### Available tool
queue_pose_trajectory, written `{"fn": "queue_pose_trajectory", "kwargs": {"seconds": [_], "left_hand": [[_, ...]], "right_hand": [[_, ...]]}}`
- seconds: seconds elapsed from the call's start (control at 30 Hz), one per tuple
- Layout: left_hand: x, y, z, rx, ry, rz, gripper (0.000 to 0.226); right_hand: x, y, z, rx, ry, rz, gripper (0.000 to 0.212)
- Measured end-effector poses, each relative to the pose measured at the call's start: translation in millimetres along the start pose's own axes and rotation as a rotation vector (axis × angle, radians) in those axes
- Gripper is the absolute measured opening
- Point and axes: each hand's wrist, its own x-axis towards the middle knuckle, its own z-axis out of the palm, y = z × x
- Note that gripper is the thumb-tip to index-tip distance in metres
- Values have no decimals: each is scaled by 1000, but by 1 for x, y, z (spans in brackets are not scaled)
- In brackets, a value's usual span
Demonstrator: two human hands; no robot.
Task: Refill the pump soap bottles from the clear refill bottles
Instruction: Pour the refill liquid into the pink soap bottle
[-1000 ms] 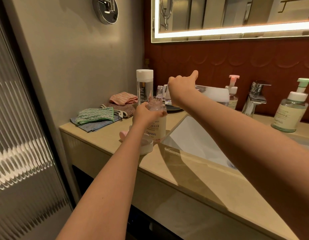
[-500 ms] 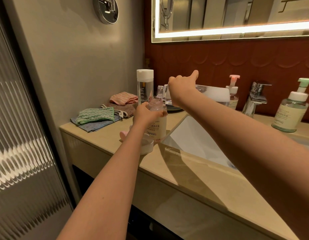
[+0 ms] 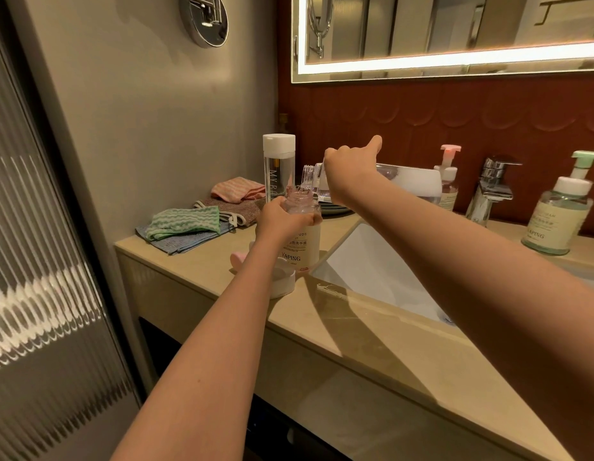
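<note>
fingers of left hand (image 3: 279,221) grip soap bottle (image 3: 302,249), right hand (image 3: 345,171) grips refill bottle (image 3: 314,185), mostly hidden.

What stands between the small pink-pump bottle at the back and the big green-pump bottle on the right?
The chrome tap stands between the pink-pump bottle and the green-pump bottle; the head view shows it.

Head-worn view, down onto near countertop (image 3: 388,334)

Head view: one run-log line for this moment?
step: refill | left hand: grips open pink-tinted soap bottle, upright on beige counter | right hand: holds clear refill bottle tilted toward its mouth
</note>
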Motion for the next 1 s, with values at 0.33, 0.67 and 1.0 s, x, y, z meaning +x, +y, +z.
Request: {"fn": "queue_pose_trajectory", "kwargs": {"seconds": [0.33,0.67,1.0], "left_hand": [[0,-1,0,8,6,9,62],[0,-1,0,18,7,9,64],[-2,0,-1,17,5,7,63]], "right_hand": [[1,0,0,-9,-32,3,39],[1,-1,0,-13,-29,4,38],[1,-1,0,-12,-26,5,41]]}}
